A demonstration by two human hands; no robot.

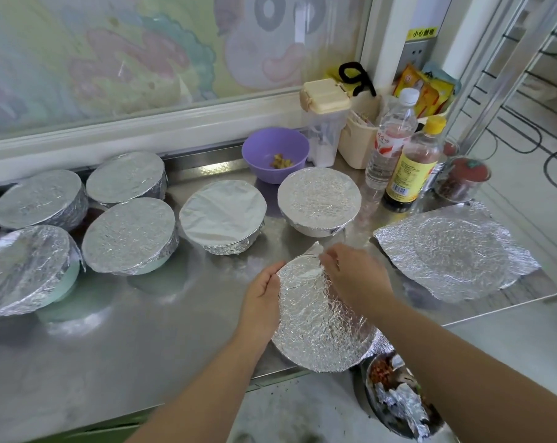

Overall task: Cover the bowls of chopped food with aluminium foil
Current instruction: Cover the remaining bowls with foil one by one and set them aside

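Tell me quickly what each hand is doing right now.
Left hand: cupped round the left side of the foil-covered bowl, holding it.
Right hand: pinching the raised foil corner at the bowl's far rim.

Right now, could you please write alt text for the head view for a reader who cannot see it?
A left hand holds and a right hand pinches foil over the front bowl on a steel counter. Six foil-covered bowls stand behind and to the left, with an uncovered purple bowl at the back and bottles to the right.
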